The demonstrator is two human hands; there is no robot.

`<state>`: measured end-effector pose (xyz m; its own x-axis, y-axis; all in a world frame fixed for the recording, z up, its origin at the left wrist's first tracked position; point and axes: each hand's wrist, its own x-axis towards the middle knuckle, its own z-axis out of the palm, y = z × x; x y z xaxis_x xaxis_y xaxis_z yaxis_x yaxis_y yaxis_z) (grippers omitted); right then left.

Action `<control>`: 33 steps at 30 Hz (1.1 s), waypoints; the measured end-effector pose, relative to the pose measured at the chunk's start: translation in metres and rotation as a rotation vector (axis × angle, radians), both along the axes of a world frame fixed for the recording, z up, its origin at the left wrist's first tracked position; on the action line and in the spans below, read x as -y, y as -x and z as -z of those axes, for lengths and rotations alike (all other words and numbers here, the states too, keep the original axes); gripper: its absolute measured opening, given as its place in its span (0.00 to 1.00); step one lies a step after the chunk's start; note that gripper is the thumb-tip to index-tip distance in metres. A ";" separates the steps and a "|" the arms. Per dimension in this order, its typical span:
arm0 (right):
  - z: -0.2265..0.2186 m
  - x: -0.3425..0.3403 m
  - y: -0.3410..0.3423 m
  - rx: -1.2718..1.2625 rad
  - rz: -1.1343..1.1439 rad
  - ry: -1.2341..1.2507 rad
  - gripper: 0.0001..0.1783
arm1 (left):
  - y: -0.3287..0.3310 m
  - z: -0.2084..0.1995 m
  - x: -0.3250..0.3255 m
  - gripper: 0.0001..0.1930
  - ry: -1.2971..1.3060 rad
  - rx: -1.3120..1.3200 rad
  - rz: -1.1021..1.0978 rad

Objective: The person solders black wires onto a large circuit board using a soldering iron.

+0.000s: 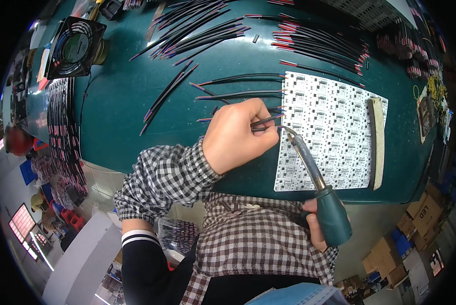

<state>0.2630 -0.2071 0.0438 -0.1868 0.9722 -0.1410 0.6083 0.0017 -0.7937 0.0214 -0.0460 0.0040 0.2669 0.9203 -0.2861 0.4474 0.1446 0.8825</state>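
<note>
My left hand (238, 129) pinches thin black cables (264, 122) with stripped, coloured ends at the left edge of a white circuit board panel (324, 137). My right hand (315, 229), partly hidden, grips a soldering iron (333, 218) by its green handle. The iron's tip meets the panel's left edge, right by the cable end at my left fingertips; whether it touches the wire is too small to tell. Above my left hand, other black cables (243, 94) run from the panel's edge out to the left.
A pale bar (376, 142) lies across the panel's right side. Loose black cables (319, 43) lie in rows at the back, with others (169, 96) at the left. A black fan (75, 47) stands at the far left, beside a hanging cable bundle (63, 127).
</note>
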 end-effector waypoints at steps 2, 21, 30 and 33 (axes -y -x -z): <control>-0.002 0.003 0.005 -0.132 0.125 0.078 0.23 | 0.000 -0.001 0.001 0.08 -0.006 -0.001 -0.001; 0.007 0.012 0.001 -0.422 0.336 0.198 0.33 | -0.004 0.004 0.011 0.09 -0.098 0.054 -0.040; 0.005 0.012 0.000 -0.396 0.292 0.244 0.31 | -0.008 0.005 0.011 0.07 -0.088 0.065 -0.041; 0.006 0.011 -0.002 -0.368 0.250 0.228 0.31 | -0.008 0.005 0.012 0.07 -0.092 0.062 -0.052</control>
